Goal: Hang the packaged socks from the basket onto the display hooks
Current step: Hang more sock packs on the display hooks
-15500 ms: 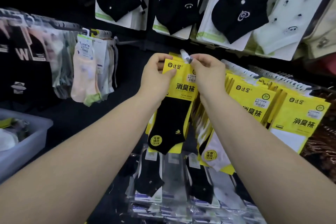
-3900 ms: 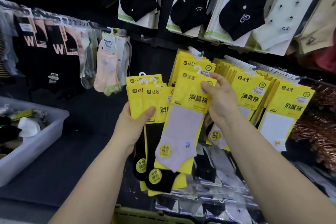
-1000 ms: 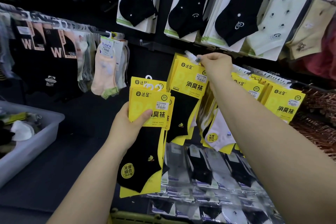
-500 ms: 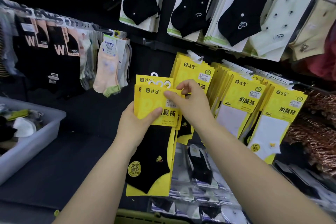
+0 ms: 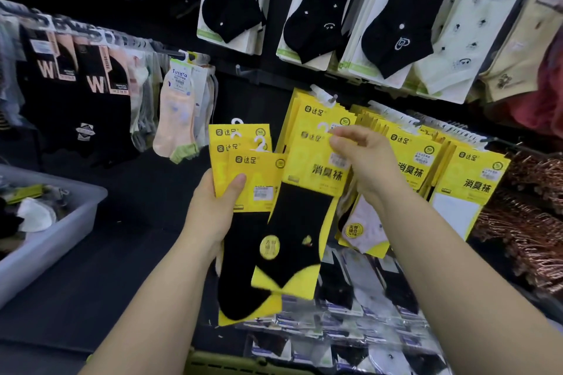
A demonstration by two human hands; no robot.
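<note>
Pinching top edge of yellow-carded black sock pack (image 5: 301, 222) in right hand (image 5: 362, 158), long axis hanging roughly 12-to-6. Gripping stack of yellow sock packs (image 5: 253, 167) in left hand (image 5: 210, 213). Judging metal display hook (image 5: 332, 98) at 11 o'clock of right hand, the nearer.

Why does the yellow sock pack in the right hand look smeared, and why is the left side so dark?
Head view: the sock pack pinched by the right hand shows motion blur, its print soft, while the stack in the left hand reads sharper. Head view: the rail at left is dim and bowed by the wide lens.
</note>
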